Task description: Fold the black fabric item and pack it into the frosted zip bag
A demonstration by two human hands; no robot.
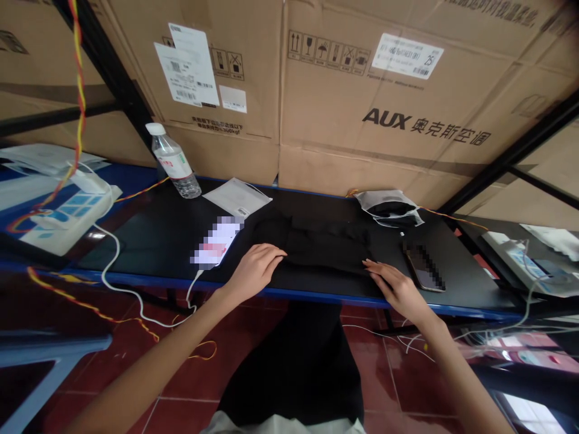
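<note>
Your left hand (256,265) flat, released, on black cloth's (316,244) left end | your right hand (398,286) flat, released, at right end | long axis left-right on tabletop (149,235).

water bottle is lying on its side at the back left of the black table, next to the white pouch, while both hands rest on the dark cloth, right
Not quite. In the head view the water bottle stands upright, not on its side. The rest holds: it is at the back left of the black table, near the white pouch, and the left hand and right hand rest on the dark cloth.
</note>
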